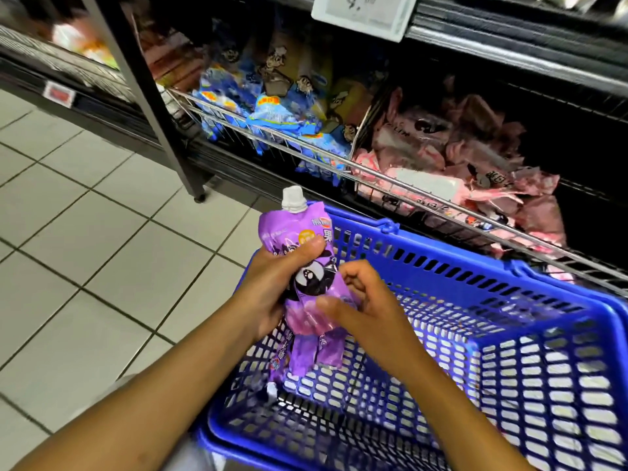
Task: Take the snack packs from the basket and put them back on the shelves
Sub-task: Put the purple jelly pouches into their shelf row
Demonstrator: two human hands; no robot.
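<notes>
A: Progress? Start wide.

B: Store aisle, pale tiled floor (85, 205) with dark grout. Black shelving (509, 39) runs across the top, a price tag (363, 13) clipped to its edge, figures blurred. Below it a wire-fronted shelf bin (339, 164), divided: blue packs (268, 110) in the left section, pink packs (458, 154) in the right, both well stocked.

A: And the basket?

B: Blue plastic basket (509, 334) sits just in front of the bin. Floor of it mostly bare mesh. I judge the job near its end.

A: What is left?

B: Purple spouted snack packs (306, 266), held over the basket's left corner, white cap up. More than one, I think; lower purple pouches (316, 351) hang beneath, exact count unclear. A scrap of white near the basket floor, cannot identify.

A: Hands?

B: Left hand (272, 287) wrapped round the upper pouch, thumb across its front. Right hand (360, 300) with fingers curled, thumb pressing the pouch's lower right side. No purple stock visible on these shelves, so the destination is uncertain.
</notes>
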